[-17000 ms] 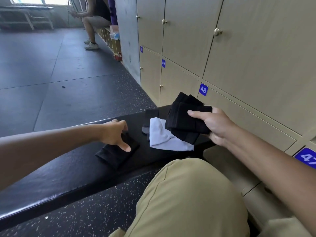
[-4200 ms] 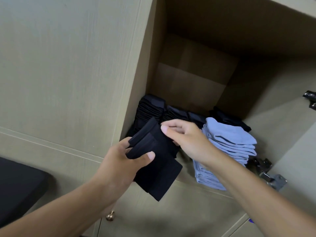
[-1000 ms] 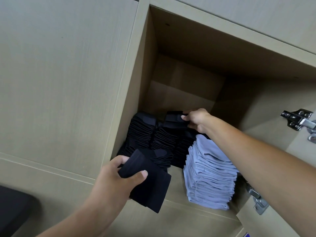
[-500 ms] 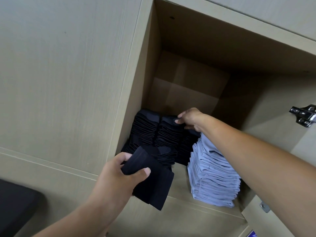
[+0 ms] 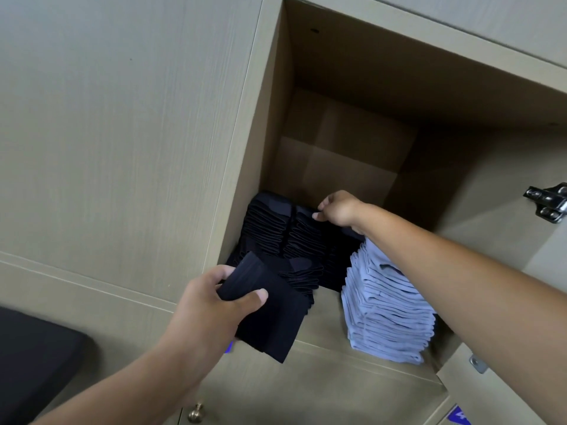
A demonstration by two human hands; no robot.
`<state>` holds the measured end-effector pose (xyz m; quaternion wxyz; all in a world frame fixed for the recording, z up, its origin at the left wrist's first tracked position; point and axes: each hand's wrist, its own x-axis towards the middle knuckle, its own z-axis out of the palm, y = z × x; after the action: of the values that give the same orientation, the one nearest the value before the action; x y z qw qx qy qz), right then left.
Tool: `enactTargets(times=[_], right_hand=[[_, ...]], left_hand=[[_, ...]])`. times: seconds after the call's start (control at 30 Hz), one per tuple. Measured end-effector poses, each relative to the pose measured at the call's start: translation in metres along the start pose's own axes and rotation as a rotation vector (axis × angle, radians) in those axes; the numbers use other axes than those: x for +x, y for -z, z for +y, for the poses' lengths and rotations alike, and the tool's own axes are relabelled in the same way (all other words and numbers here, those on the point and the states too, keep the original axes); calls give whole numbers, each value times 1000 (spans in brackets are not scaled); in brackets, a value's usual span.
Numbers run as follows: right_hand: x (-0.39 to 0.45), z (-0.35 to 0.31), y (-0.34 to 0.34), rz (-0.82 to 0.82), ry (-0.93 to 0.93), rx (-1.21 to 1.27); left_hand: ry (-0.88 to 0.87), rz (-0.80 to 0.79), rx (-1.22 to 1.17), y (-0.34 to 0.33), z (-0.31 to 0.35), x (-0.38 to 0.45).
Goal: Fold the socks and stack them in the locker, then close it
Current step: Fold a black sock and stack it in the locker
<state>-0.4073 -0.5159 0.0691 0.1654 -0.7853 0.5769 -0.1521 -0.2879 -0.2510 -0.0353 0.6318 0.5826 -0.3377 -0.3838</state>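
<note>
Locker (image 5: 270, 124): pale wood-grain laminate, matt, smooth; inner walls a darker tan with the same flat finish. Neighbouring door (image 5: 122, 118): matching laminate with fine vertical grain. Hinge (image 5: 547, 202): bright metal, glossy. Door knob (image 5: 195, 413): brass-toned metal, polished. Black socks (image 5: 276, 228): knitted cloth, matt, ribbed along the folded edges. Held black sock bundle (image 5: 270, 317): same dull knit. Light blue socks (image 5: 386, 311): soft cloth, matt. Bench pad (image 5: 33, 357): black, faintly sheened, smooth.
</note>
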Motion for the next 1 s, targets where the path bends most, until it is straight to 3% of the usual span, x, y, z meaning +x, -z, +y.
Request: enactTargets(times=[0.2, 0.33, 0.43, 0.6, 0.67, 1.0], right_hand=[[-49, -9, -17, 125, 116, 299], [-99, -10, -35, 67, 188, 448], [-131, -7, -42, -33, 198, 501], [-165, -8, -42, -409, 138, 597], [-170, -9, -44, -482, 120, 685], [-172, 11, -48, -335, 229, 935]], left_hand=[[-14, 4, 2, 4, 1, 1], [-43, 29, 38, 6, 0, 1], [-93, 72, 47, 7, -2, 1], [-194, 113, 94, 8, -1, 1], [-237, 88, 112, 7, 1, -2], [-411, -26, 261, -4, 6, -14]])
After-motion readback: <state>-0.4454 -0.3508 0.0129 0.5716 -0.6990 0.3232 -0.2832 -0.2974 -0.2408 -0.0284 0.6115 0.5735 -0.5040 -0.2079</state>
